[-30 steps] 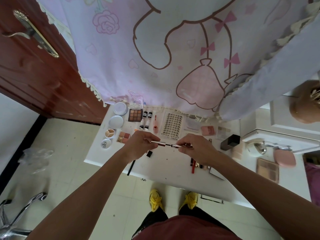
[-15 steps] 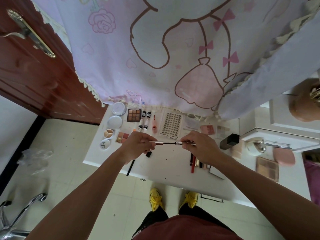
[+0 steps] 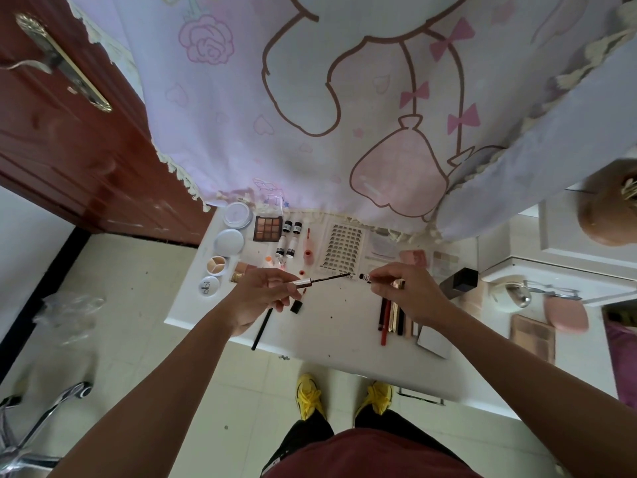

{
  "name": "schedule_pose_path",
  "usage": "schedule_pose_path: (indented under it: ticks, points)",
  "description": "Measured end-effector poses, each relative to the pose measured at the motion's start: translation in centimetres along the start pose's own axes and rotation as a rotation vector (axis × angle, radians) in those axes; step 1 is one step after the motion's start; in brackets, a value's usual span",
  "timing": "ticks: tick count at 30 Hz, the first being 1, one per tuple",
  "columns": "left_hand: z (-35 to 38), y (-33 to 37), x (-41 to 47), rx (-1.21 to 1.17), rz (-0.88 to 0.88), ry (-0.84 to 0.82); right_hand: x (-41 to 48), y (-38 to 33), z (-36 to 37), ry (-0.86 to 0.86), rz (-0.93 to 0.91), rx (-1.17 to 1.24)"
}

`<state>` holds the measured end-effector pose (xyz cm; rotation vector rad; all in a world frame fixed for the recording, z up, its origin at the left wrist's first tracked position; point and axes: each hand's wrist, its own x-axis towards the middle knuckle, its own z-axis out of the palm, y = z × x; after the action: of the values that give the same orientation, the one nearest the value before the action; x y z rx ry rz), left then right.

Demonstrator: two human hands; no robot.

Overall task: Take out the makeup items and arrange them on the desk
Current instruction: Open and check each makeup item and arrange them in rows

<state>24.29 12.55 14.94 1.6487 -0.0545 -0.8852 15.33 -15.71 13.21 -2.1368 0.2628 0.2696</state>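
Step in hand: an applicator, judged to be a liquid liner or mascara, was being checked before being set down; its wand (image 3: 327, 278) was out of its tube (image 3: 379, 279), and a small gap was seen between the wand tip and the tube's dark mouth.
Left hand: the left hand (image 3: 262, 293) was closed, and the rose-gold cap end of the wand was pinched between thumb and fingers.
Right hand: the right hand (image 3: 401, 288) was closed too, and the tube was gripped by curled fingers, its gold end showing past them.
Where the item was: both parts were held in the air above the white desk (image 3: 327, 339), just below the lower edge of the lash card (image 3: 343, 248).
Already arranged: an eyeshadow palette (image 3: 268, 228) was laid to the left of the lash card, and a row of pencils (image 3: 389, 315) below and to its right.
Progress: most items were judged to be laid out already.
Next move: the wand tip would have to be lined up with the narrow tube mouth and pushed or twisted home, after which the closed item could be laid beside the pencils.
Care needed: a wet tip could mark the desk or the lash card if the mouth were missed.
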Motion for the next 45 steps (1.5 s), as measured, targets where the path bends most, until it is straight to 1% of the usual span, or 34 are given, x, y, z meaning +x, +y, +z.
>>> schedule_pose_path:
  ticks: [2, 4, 7, 9, 12, 16, 20, 22, 26, 30, 36, 40, 45]
  points:
    - [0.3, -0.3, -0.2, -0.123, -0.064, -0.028, 0.0, -0.2, 0.1, 0.027, 0.021, 0.089]
    - [0.8, -0.7, -0.5, -0.296, -0.123, -0.045, 0.1, -0.2, 0.2, 0.058, 0.047, 0.160]
    - [1.9, -1.7, -1.1, -0.568, -0.195, 0.015, 0.2, -0.2, 0.8, 0.070, 0.085, 0.286]
    - [2.5, -2.5, -1.5, -0.682, -0.221, 0.069, 0.4, 0.2, 1.5, 0.056, 0.129, 0.337]
    - [2.9, -4.0, -1.9, -0.783, -0.255, 0.100, 1.0, 1.3, 3.1, 0.049, 0.170, 0.337]
    - [2.9, -5.7, -2.4, -0.820, -0.287, 0.066, 2.3, 2.4, 5.6, 0.054, 0.166, 0.190]
    - [3.2, -6.9, -2.8, -0.715, -0.278, 0.041, 4.2, 2.7, 8.0, 0.087, 0.107, 0.059]
    - [3.2, -7.4, -3.0, -0.631, -0.268, 0.070, 5.3, 2.4, 9.2, 0.090, 0.089, 0.039]
    - [3.5, -8.2, -2.8, -0.350, -0.216, 0.230, 7.4, 1.8, 11.2, 0.104, 0.019, 0.017]
    - [3.8, -9.4, -2.1, -0.191, -0.184, 0.420, 8.5, 1.9, 12.8, 0.095, -0.004, -0.025]
    - [3.8, -11.2, -1.9, -0.046, -0.170, 0.537, 8.6, 2.9, 14.0, 0.093, 0.009, -0.062]
    - [3.7, -11.8, -1.7, -0.002, -0.178, 0.541, 8.6, 3.2, 14.3, 0.109, 0.020, -0.052]
    - [3.4, -12.4, -1.4, 0.048, -0.182, 0.584, 8.4, 3.0, 14.4, 0.084, 0.017, -0.123]
